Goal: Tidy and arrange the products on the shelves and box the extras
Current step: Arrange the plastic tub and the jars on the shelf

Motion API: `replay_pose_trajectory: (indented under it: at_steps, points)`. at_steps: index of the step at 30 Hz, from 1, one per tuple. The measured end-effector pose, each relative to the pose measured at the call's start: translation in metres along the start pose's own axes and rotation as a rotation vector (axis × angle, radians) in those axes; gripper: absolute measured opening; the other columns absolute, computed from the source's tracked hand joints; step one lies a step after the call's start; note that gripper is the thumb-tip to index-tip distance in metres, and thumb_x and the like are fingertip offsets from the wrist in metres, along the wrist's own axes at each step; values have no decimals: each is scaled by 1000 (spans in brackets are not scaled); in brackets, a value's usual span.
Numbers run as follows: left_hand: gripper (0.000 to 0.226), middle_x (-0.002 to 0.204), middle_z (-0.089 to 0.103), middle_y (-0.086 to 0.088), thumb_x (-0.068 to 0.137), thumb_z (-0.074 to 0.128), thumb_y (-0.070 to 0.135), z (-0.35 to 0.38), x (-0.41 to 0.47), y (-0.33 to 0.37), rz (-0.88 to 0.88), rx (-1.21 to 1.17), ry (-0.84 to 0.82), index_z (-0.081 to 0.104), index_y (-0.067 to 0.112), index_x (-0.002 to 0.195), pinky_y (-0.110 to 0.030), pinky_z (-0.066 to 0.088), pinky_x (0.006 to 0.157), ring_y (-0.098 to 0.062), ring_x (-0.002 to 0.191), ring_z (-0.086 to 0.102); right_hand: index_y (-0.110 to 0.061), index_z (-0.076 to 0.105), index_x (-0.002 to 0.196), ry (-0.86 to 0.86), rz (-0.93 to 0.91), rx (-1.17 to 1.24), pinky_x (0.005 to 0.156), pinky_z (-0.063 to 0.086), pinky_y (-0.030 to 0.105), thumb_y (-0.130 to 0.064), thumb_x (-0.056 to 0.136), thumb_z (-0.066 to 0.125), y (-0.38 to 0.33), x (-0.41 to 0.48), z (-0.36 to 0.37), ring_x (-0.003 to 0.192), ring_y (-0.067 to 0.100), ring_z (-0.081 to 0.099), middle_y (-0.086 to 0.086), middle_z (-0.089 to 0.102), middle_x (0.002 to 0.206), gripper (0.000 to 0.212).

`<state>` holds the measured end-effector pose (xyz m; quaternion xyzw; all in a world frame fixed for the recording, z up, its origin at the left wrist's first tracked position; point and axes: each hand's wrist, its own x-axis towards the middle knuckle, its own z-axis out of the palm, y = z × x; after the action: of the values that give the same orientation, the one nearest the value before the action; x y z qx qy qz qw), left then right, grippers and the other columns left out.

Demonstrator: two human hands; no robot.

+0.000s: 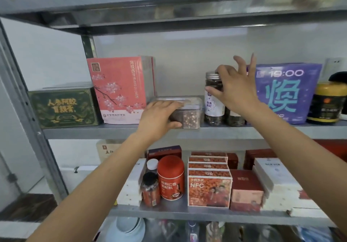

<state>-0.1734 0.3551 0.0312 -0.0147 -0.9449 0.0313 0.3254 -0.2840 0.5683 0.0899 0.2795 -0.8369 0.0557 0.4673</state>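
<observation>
Arrangement of the middle shelf (pixel 93 131) is the step in hand. Left grip (pixel 159 114) clasps the clear box (pixel 189 114), fingers over its lid; the box stands at the shelf's front edge, just beside the pink carton (pixel 120 91). Right grip (pixel 236 91) pinches the jar (pixel 214 106) near its cap, other fingers spread. Next move probably calls for squaring both into line. Open room lies behind the box; the purple pouch (pixel 287 91) stands close on the right.

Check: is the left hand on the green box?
No, the left hand grips the clear tub; the green box stands untouched further left.
</observation>
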Motion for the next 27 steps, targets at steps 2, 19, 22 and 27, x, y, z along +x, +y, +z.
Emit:
replay_pose_trajectory:
  at_steps: [2,19,22,27]
  points:
    - [65,142,52,7,84,69,47,1,4,-5,7,-34,-10,45,32,143,-34,27,107,-20,133,43,-8,50,117,-7,9,10,117,-6,60,-59,89,49,-1,2,-3,138,39,29,19,62,117,59]
    - [81,122,68,-10,81,32,73,-50,-20,108,-291,-1836,-311,57,16,132,-47,54,94,-29,107,68,-18,57,94,-184,396,1677,57,52,21,-21,69,79,5,-22,-93,69,8,67,-7,70,80,34]
    - [66,96,68,-19,88,48,63,-63,-32,139,-559,-2321,-569,62,5,117,-38,61,65,-31,74,68,-15,63,93,-374,706,1702,52,51,19,-34,79,75,-2,-39,-76,63,12,64,-2,67,75,26]
    - [60,86,67,-18,97,45,55,-61,-49,165,-871,-2519,-546,55,6,130,-35,59,56,-28,60,66,-10,64,100,-674,1086,1802,82,49,36,-37,70,76,-12,-75,-44,72,25,60,11,61,91,42]
